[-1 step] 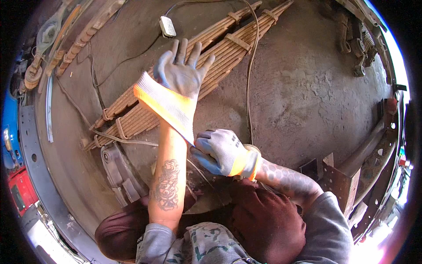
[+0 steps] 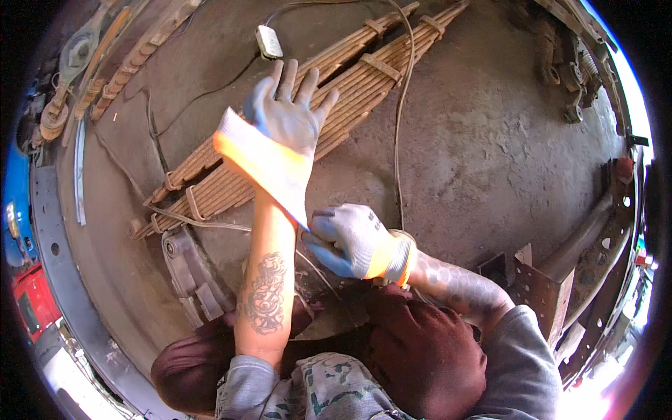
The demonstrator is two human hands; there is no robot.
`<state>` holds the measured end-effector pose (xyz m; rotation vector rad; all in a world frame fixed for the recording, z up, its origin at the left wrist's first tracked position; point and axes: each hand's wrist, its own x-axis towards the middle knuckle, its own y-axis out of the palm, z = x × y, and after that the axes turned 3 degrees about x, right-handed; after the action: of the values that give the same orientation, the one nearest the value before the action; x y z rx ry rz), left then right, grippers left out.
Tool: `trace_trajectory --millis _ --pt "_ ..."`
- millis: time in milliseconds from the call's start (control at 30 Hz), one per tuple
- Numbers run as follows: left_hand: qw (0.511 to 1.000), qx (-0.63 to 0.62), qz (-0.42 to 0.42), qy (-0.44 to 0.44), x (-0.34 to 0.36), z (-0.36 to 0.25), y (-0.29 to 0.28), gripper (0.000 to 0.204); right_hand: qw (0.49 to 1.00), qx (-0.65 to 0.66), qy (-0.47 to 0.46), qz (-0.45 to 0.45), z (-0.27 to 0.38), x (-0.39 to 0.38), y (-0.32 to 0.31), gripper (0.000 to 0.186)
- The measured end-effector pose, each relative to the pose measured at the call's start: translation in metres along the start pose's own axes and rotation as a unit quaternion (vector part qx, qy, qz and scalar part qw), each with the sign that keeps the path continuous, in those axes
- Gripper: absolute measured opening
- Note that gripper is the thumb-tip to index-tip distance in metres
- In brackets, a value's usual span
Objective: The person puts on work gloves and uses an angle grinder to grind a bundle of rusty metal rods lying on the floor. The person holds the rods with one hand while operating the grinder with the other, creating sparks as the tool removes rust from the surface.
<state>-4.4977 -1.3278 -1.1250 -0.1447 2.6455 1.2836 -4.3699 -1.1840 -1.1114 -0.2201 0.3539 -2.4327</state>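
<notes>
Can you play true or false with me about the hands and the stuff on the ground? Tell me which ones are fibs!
1. The left hand has its fingers spread. True.
2. The right hand is bare. False: it wears a grey glove with an orange band.
3. The right hand pulls at the left glove's cuff. True.
4. The white box is at the bottom of the picture. False: it is near the top, beyond the left hand's fingertips.
5. A cable crosses over the long rusty bars. True.
</notes>
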Motion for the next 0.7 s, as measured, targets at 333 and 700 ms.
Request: trace_trajectory --millis 333,700 --pt "0.406 0.891 0.094 0.181 0.000 -0.014 -0.014 0.082 0.909 0.132 0.208 -0.336 -0.023 0.008 -0.064 0.030" --pt "0.288 0.913 0.288 -0.002 -0.030 0.037 -0.021 0.077 0.967 -0.231 0.020 -0.106 -0.053 -0.006 -0.026 0.029"
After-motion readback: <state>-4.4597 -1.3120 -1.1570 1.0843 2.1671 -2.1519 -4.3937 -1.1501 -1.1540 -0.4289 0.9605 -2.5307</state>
